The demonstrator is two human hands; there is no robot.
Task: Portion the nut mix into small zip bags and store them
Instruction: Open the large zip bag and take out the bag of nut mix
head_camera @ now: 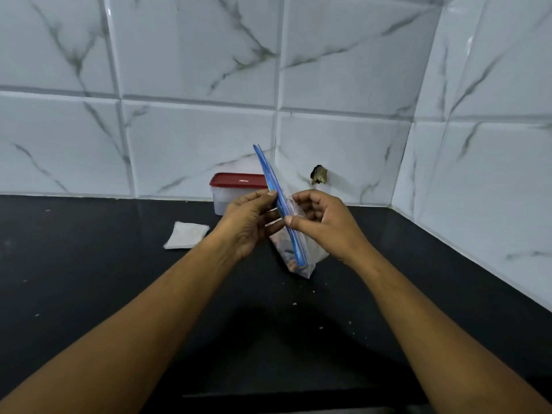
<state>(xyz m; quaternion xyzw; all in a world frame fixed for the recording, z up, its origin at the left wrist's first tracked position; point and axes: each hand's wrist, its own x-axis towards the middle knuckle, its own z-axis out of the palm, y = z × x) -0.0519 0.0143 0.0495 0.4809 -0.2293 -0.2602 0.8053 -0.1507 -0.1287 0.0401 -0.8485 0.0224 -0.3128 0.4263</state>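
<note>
A clear zip bag [298,252] with a blue zip strip stands on the black counter [89,264], its top edge running up and away from me. Dark nut mix shows through its lower part. My left hand [248,222] pinches the strip from the left side. My right hand [322,225] pinches it from the right, thumb on the blue strip. Behind the hands stands a clear plastic box with a red lid [236,186], against the wall.
A small flat white packet or stack of bags [186,239] lies on the counter left of my hands. White marble-look tiled walls [478,174] meet in a corner at the right. A dark hole [319,174] marks the back wall. Crumbs dot the counter.
</note>
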